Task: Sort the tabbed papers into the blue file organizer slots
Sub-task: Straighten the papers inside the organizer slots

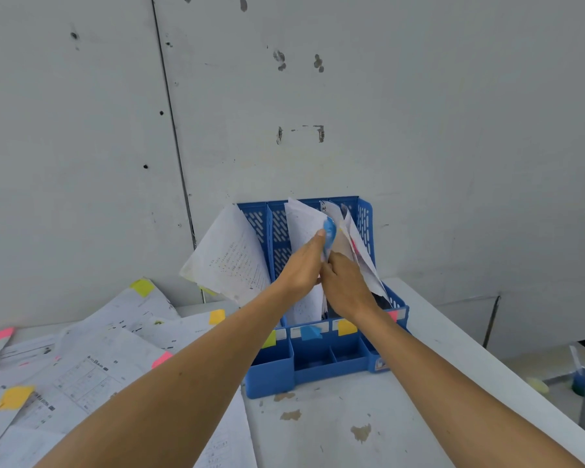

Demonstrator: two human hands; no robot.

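Blue is the tab [329, 233] under your left thumb. Your left hand [301, 268] pinches the tabbed sheet [303, 228] by its right edge, thumb on the near face and fingers hidden behind. Your right hand [347, 287] sits just below, touching the left, with its fingers curled in at the same edge. Whether they grip the sheet or only steady it cannot be told.

The sheet stands in what looks like the second slot from the left, above the blue marker [310, 332] on the front, so it seems matched and nearly seated. Around it, the blue file organizer [271, 376] already holds papers: a bundle [230, 255] leaning out of the leftmost slot, and crumpled sheets [357, 244] in the slots to the right.

Plenty remains, though. Loose papers [92, 366] with yellow and pink tabs lie spread over the table [352, 434] to your left, none of them in a slot. You seem partway through, not close to finishing.
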